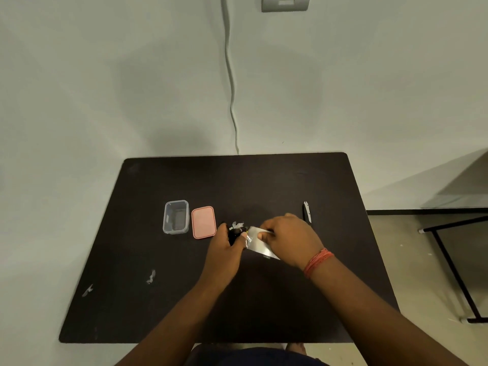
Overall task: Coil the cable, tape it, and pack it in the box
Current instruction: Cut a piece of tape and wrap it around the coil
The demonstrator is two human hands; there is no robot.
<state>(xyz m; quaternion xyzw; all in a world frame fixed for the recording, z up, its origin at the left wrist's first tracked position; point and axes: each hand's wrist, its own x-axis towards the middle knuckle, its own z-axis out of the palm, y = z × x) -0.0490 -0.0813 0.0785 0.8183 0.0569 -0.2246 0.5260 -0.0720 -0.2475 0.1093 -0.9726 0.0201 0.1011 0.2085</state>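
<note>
My left hand (224,253) grips a small black coiled cable (234,233) over the middle of the black table (158,299). Bits of clear tape stick up from the top of the coil. My right hand (289,237) holds a clear tape roll (260,245) right beside the coil, with a strip of tape stretched between roll and cable. The clear plastic box (176,217) stands open to the left, apart from both hands. Its pink lid (203,222) lies flat next to it on the right.
A small cutter (307,212) lies on the table beyond my right hand. Two scraps of clear tape (151,276) lie near the front left. A white cord (232,88) hangs down the wall behind the table. A black metal frame (454,270) stands on the right.
</note>
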